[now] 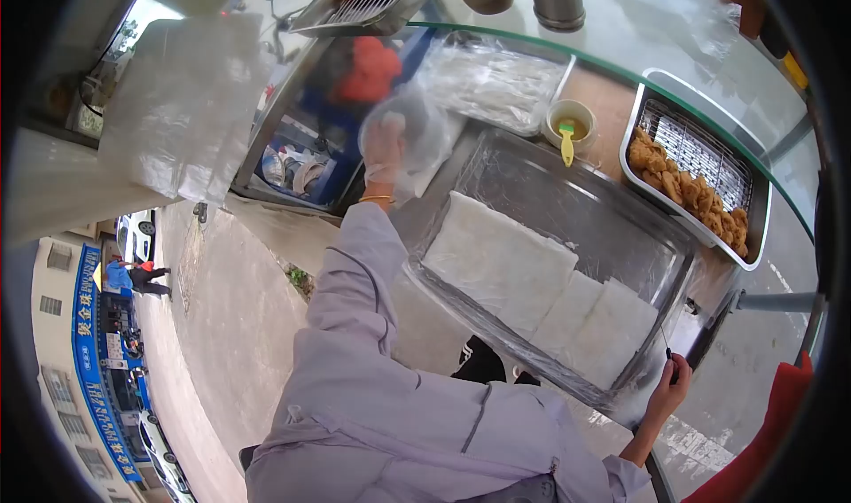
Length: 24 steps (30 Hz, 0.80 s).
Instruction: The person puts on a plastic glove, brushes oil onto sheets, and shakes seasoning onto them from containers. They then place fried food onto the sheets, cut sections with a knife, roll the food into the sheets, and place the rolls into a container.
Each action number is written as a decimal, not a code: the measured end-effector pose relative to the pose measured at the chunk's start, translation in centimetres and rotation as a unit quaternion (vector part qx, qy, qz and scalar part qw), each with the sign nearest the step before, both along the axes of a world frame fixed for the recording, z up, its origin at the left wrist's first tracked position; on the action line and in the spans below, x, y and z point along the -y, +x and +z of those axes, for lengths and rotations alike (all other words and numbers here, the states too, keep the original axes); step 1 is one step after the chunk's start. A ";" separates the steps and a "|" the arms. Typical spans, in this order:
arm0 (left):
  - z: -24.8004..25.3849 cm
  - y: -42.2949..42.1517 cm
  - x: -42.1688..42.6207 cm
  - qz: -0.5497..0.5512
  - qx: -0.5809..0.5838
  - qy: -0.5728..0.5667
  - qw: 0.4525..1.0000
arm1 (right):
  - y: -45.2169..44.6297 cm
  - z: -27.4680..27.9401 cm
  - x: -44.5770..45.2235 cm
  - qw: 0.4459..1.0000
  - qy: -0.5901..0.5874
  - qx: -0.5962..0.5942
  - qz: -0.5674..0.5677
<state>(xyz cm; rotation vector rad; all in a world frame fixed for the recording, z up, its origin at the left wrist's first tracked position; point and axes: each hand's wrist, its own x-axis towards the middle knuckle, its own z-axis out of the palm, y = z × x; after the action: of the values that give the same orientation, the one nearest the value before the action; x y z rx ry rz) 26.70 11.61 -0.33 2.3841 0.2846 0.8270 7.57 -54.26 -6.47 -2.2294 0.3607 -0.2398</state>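
Note:
My left hand [385,148], in a clear plastic glove, is at a translucent round bowl or lid [418,132] above a blue bin; blur hides whether its fingers grip it. Low on the right, my bare right hand [669,392] is closed round the black handle of a thin metal tool [667,354], its tip near the tray's corner. Between my hands lies a large metal tray [612,206] lined with plastic film. White, flat sheets [496,255] cover its near side, some overlapping.
Fried pieces [696,188] fill part of a racked tray [758,224] at right. A cup [551,113] holds a yellow-green brush [566,144]. Behind stands a film-covered tray [487,77]. The blue bin [332,171] contains wrappers. A glass edge [612,67] runs behind; plastic bags [182,104] hang left.

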 end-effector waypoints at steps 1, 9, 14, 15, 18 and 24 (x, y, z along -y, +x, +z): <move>0.1 -0.6 -1.0 0.075 -0.030 0.071 0.994 | 0.4 0.1 -0.3 1.000 -0.002 0.003 0.005; -5.6 -2.1 -4.9 -0.017 -0.397 0.316 0.861 | 8.0 6.9 -2.4 0.995 -0.047 0.091 -0.007; -7.5 -1.6 -3.0 -0.062 -0.314 0.373 0.871 | 14.7 11.3 -2.0 0.938 -0.292 0.186 -0.023; -6.6 -1.4 -1.9 -0.032 -0.368 0.334 0.867 | 16.0 11.9 -1.9 0.925 -0.333 0.182 -0.037; -2.7 -2.8 4.2 0.026 -0.272 0.325 0.905 | 20.5 10.8 -0.8 0.905 -0.395 0.150 -0.055; -0.7 -6.8 19.2 -0.122 -0.131 -0.159 0.971 | 21.7 4.3 -1.2 0.987 0.000 0.163 0.005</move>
<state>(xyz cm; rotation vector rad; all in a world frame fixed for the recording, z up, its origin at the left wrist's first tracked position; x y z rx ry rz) 19.87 -7.64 -0.98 2.1649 0.2042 0.3234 29.23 -53.10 -2.13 -2.1441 0.1714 -0.5888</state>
